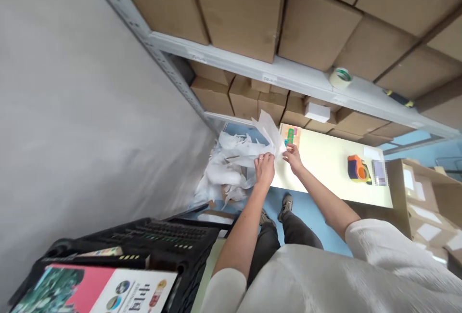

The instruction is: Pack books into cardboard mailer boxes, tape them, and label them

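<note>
A thin, translucent white packing sheet [269, 130] stands up at the left end of a pale table. My left hand [265, 167] grips its lower part, fingers curled down and a ring on one of them. To the right, my right hand [293, 157] pinches the sheet's right edge between thumb and fingers. Just behind my right hand lies a small board [295, 135] with green and pink shapes, partly covered by the sheet and fingers. A heap of crumpled white packing sheets [225, 171] lies left of my left hand.
On the pale table [325, 159] stands an orange and purple tape dispenser [357, 168]. Shelves hold brown cartons [238, 9], a tape roll [340, 78] and a utility knife [399, 98]. A black crate [144, 236] is at lower left; open cartons [426, 197] stand at right.
</note>
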The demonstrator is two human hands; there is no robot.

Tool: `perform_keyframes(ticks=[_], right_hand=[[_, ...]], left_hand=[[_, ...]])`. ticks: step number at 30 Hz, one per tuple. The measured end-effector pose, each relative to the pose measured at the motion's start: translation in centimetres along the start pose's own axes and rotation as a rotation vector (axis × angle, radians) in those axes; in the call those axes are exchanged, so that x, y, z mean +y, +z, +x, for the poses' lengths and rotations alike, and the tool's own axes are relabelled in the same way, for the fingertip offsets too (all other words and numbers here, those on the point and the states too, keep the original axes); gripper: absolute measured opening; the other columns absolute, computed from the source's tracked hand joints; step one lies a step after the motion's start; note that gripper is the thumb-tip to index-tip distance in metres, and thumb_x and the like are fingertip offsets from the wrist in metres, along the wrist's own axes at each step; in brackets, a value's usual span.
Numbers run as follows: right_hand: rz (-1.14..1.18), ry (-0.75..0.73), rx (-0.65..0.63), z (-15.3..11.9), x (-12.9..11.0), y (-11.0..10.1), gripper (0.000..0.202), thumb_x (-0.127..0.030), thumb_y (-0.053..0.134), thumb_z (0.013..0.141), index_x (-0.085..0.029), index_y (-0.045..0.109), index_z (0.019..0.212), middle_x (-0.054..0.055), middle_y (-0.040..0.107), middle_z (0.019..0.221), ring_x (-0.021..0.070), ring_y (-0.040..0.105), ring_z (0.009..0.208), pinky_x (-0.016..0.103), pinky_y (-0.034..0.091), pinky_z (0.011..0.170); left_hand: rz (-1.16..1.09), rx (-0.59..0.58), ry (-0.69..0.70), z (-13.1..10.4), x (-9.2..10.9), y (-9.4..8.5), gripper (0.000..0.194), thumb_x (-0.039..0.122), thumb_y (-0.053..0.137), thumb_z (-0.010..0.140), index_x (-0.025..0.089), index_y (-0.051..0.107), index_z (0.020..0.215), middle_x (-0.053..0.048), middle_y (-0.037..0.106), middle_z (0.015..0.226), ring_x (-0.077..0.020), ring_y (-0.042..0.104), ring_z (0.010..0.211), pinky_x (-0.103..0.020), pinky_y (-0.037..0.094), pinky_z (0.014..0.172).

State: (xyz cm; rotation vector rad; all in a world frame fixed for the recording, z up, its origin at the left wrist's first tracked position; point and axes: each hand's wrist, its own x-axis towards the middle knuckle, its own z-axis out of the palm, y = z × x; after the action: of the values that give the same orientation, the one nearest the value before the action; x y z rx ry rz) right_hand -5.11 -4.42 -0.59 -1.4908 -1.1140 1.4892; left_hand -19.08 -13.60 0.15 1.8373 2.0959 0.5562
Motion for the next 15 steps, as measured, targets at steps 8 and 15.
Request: perform_keyframes(ticks=[8,15], right_hand=[[-0.563,-0.456,0.332,-0.8,-0.4,-10.3,0.049,-0.040,0.059,0.095,-0.024,0.050,0.140,0.017,0.055,0.141,0.0297,0.059,0.121,0.051,0.052,0.105],[-0.957,-0.544,0.167,-1.4,2.6,-15.0,0.036,-0.018,0.044,0.098,-0.018,0.059,0.131,0.018,0.058,0.138,0.0312,0.056,0.130,0.046,0.047,0.107]], left_hand=[[0.091,-0.185,0.468,-0.1,5.5,4.2,0.026,0.016,0.054,0.106,0.025,0.073,0.121,-0.012,0.071,0.126,-0.0278,0.060,0.120,-0.046,0.040,0.105],[0.174,-0.241,0.577,-1.2,6.1,6.5,0.024,0.014,0.057,0.105,0.026,0.075,0.116,-0.011,0.071,0.127,-0.0271,0.062,0.119,-0.044,0.041,0.099]])
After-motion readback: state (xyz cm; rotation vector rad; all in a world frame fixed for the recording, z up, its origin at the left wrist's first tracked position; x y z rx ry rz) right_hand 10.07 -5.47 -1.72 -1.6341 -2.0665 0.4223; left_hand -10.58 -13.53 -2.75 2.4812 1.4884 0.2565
